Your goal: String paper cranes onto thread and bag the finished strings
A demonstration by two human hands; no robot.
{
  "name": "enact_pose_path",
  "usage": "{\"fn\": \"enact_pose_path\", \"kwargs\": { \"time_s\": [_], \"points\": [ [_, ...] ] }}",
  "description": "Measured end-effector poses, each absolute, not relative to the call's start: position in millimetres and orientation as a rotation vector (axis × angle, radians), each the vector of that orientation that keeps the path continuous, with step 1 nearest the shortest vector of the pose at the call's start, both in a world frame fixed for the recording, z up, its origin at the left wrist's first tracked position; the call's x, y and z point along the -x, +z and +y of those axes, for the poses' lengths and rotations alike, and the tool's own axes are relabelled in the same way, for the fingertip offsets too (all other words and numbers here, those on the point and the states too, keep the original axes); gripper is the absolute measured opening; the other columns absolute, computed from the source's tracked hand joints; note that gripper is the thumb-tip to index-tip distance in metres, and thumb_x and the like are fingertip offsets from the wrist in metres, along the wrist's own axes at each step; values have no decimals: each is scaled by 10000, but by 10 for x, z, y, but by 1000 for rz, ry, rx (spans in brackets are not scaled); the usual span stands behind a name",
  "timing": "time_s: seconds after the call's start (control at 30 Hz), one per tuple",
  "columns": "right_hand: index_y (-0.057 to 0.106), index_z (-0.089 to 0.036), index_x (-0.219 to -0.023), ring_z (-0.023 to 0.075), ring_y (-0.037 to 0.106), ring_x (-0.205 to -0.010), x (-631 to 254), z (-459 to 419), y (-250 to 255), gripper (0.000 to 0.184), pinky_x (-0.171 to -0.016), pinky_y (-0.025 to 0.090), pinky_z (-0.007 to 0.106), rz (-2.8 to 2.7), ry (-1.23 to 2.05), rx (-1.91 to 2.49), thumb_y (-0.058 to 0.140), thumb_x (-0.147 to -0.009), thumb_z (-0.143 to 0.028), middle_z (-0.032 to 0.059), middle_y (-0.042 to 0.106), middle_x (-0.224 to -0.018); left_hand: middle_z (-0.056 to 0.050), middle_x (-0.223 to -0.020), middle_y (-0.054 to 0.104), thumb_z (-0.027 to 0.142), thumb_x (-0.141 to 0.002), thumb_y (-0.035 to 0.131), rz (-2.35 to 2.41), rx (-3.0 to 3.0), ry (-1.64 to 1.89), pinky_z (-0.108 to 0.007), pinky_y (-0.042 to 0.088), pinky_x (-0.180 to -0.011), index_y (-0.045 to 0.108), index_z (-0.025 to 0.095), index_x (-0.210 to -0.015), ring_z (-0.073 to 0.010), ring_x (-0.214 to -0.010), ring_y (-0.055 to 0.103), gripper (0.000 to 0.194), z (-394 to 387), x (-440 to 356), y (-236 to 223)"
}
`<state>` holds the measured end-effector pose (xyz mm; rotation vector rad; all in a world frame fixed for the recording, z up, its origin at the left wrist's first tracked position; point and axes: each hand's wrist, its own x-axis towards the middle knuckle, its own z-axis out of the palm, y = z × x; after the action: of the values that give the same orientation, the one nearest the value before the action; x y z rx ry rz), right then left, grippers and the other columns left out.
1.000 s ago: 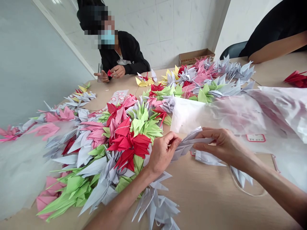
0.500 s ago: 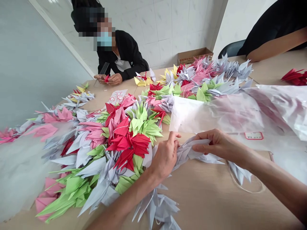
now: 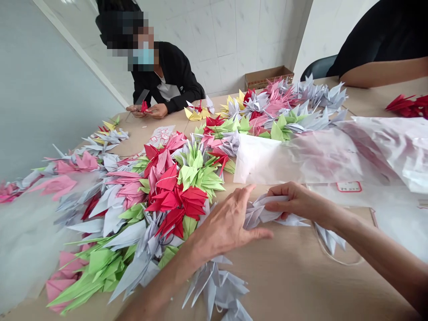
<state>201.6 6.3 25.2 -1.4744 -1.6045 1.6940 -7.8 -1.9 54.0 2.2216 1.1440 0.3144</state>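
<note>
My left hand [image 3: 229, 223] lies open, fingers stretched out, beside a bunch of pale lavender paper cranes [image 3: 264, 210] on the wooden table [image 3: 294, 276]. My right hand [image 3: 296, 200] is closed on that bunch and presses it down. Left of my hands lies a big heap of red cranes [image 3: 177, 200], green cranes [image 3: 197, 171], pink and lavender ones. More lavender cranes [image 3: 217, 290] lie under my left forearm.
White translucent bags [image 3: 321, 156] lie at the right. A second crane heap [image 3: 281, 107] and a cardboard box [image 3: 267, 76] sit at the back. A masked person [image 3: 167, 76] folds a red paper across the table. Another person's arm [image 3: 384, 71] rests at the far right.
My left hand let go of the lavender bunch and spread flat. My right hand lowered the bunch onto the table.
</note>
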Motion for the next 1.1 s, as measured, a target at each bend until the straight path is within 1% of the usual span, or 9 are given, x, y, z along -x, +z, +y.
{"fn": "enact_pose_path", "kwargs": {
  "time_s": [0.03, 0.1, 0.2, 0.27, 0.43, 0.6, 0.73, 0.93, 1.1],
  "points": [
    [673, -165, -797, 143, 597, -624, -2016, 66, 236, 240, -556, 463, 232, -1591, 1700, 1479, 606, -742, -389, 19, 652, -711, -122, -1172, 552, 454, -618, 748, 1186, -2257, 265, -345, 438, -821, 338, 210, -1321, -272, -1046, 550, 850, -24, 101, 553],
    [673, -167, -790, 138, 593, -614, -2016, 66, 220, 236, -548, 457, 226, -1579, 1693, 1502, 614, -732, -388, 11, 648, -695, -109, -1144, 551, 373, -552, 804, 1298, -2277, 186, -353, 448, -810, 415, 210, -1228, -278, -1042, 547, 796, -40, 132, 562],
    [676, -167, -778, 140, 592, -605, -2016, 57, 232, 246, -545, 456, 228, -1562, 1649, 1542, 611, -728, -399, 10, 646, -687, -78, -1053, 573, 271, -595, 781, 1407, -2255, 27, -342, 462, -743, 492, 206, -1056, -260, -956, 580, 547, -65, 125, 554],
    [683, -170, -789, 145, 592, -607, -2024, 57, 241, 259, -542, 454, 232, -1549, 1623, 1556, 606, -726, -408, 15, 648, -691, -70, -1019, 584, 201, -627, 745, 1424, -2248, -38, -334, 463, -709, 506, 203, -1019, -253, -915, 591, 458, -69, 99, 541],
    [695, -174, -742, 137, 548, -558, -2071, 87, 263, 251, -498, 407, 229, -1633, 1531, 1589, 594, -724, -404, 11, 633, -627, -52, -1038, 575, 75, -658, 628, 1379, -2257, 157, -326, 453, -797, 527, 219, -1045, -225, -963, 568, 426, -12, 76, 476],
    [673, -176, -660, 106, 463, -517, -2109, 91, 384, 223, -474, 321, 221, -1837, 1388, 1607, 573, -743, -357, -9, 584, -557, -24, -1079, 583, 44, -649, 586, 1294, -2212, 302, -302, 431, -856, 560, 239, -1084, -199, -1007, 548, 477, 39, 110, 469],
    [648, -174, -631, 92, 419, -501, -2146, 88, 434, 215, -462, 287, 220, -1858, 1422, 1584, 571, -743, -340, -22, 551, -535, -7, -1080, 593, 31, -648, 580, 1239, -2207, 342, -280, 424, -863, 571, 246, -1100, -179, -1006, 547, 500, 28, 109, 522],
    [698, -169, -702, 119, 489, -544, -2157, 87, 410, 219, -476, 331, 220, -1772, 1444, 1515, 573, -743, -344, 2, 596, -587, -2, -1115, 580, 85, -648, 649, 1243, -2179, 410, -286, 425, -863, 537, 257, -1133, -183, -1024, 542, 527, 20, 61, 510],
    [692, -152, -733, 117, 493, -549, -2126, 82, 422, 261, -476, 325, 219, -1792, 1393, 1584, 545, -758, -367, 12, 601, -609, 25, -1020, 598, 64, -660, 655, 1324, -2197, 554, -261, 446, -794, 569, 263, -1044, -154, -931, 576, 440, 23, 6, 433]
  ]
}}
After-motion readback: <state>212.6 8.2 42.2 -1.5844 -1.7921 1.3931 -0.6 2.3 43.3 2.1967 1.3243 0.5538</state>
